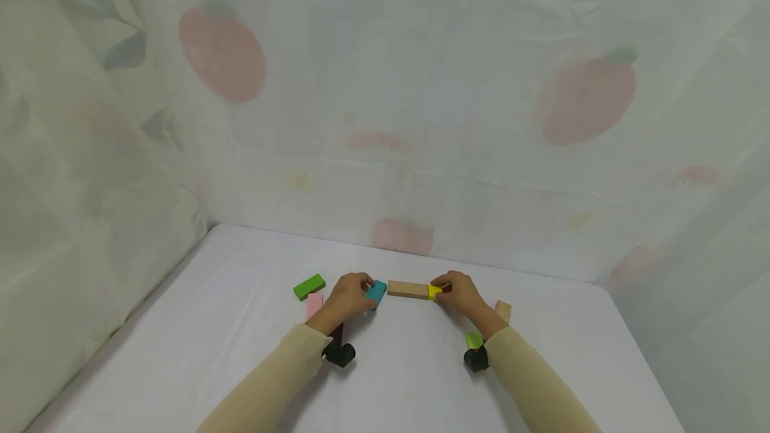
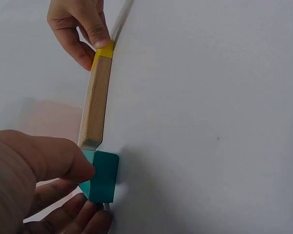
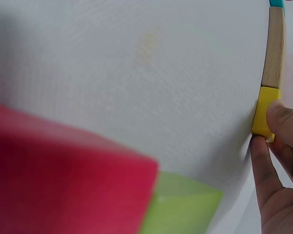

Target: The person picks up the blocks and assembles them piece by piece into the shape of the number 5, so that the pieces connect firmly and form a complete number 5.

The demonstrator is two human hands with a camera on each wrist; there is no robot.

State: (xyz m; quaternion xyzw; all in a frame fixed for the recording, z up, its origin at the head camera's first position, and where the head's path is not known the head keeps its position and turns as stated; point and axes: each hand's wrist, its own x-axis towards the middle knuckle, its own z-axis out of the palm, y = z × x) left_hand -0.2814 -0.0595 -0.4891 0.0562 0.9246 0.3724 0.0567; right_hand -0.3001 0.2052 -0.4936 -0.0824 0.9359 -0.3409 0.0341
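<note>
My left hand (image 1: 349,296) pinches a teal-blue block (image 2: 105,176), thumb on one face and fingers round the far side. Between the hands, a plain wooden block (image 1: 408,289) lies lengthwise on the table. Its left end is right beside the blue block, which is angled in the head view. At the other end, the right hand (image 1: 462,293) holds a yellow block (image 3: 265,113) with thumb and fingers, end to end with the wood. The fingers partly cover the yellow block in the head view.
Left of the left hand lie a green block (image 1: 309,287) and a pink block (image 1: 314,304). By the right forearm are another wooden block (image 1: 503,311) and a lime-green block (image 1: 474,340). A red block (image 3: 68,175) looms close in the right wrist view. A patterned curtain (image 1: 421,119) stands behind the table.
</note>
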